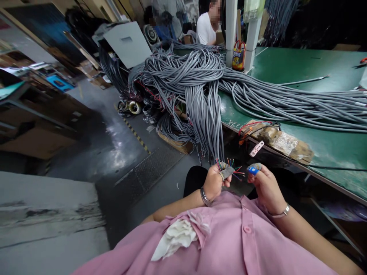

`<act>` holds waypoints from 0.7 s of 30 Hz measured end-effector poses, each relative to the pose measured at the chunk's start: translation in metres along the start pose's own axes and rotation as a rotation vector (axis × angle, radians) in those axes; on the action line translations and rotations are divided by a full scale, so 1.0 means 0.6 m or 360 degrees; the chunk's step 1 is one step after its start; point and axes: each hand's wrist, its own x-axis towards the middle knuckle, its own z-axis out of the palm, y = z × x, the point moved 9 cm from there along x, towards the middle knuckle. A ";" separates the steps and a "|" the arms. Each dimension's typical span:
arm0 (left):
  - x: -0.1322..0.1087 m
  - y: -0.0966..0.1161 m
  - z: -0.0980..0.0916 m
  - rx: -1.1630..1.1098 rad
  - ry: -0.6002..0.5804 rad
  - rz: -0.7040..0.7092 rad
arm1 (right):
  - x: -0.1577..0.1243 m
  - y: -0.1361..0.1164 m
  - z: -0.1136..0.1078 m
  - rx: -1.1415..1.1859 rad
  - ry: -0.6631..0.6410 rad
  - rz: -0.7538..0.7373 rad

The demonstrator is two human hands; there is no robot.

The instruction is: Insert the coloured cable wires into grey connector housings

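Just above my lap, my left hand (pixel 218 178) pinches the end of a grey cable. Its thin coloured wires (pixel 238 172) fan out past the thumb in red, green, blue and other colours. Grey covers wrap the fingertips of that hand. A short gap to the right, my right hand (pixel 265 185) is closed with thumb against finger, and a blue wrap circles the thumb. Anything between those fingertips is too small or hidden to make out. Many grey cables (pixel 203 110) hang over the bench edge down toward my left hand.
A green bench (pixel 329 152) runs along the right, with a long bundle of grey cables (pixel 286 99) across it. A taped wooden block (pixel 289 145) with wires sits at its edge. Beyond stands a white post (pixel 231 34); a person in white (pixel 205 28) sits behind.
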 end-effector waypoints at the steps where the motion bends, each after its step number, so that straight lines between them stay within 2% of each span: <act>1: 0.001 0.002 -0.001 -0.0005 0.0002 0.0008 | 0.001 -0.002 0.000 0.0013 -0.0019 0.0012; 7: 0.003 0.001 0.013 0.0063 -0.0023 -0.0011 | -0.001 0.000 0.032 -0.0233 -0.0242 0.0164; 10: 0.003 -0.006 0.024 0.0115 -0.0079 -0.0063 | 0.003 0.000 0.041 -0.0216 -0.0262 0.0163; 12: 0.002 -0.011 0.029 0.0181 -0.0140 -0.0097 | 0.011 0.001 0.033 -0.0079 -0.0188 0.0183; 15: 0.001 -0.020 0.027 0.0256 -0.0204 -0.0174 | 0.024 -0.002 -0.001 0.0203 0.0030 0.0199; 17: 0.003 -0.020 0.021 0.0247 -0.0206 -0.0205 | 0.029 -0.004 -0.021 0.0311 0.0102 0.0205; 21: 0.012 -0.002 0.017 0.0143 -0.0236 -0.0172 | 0.033 0.001 -0.031 0.0343 -0.0037 0.0267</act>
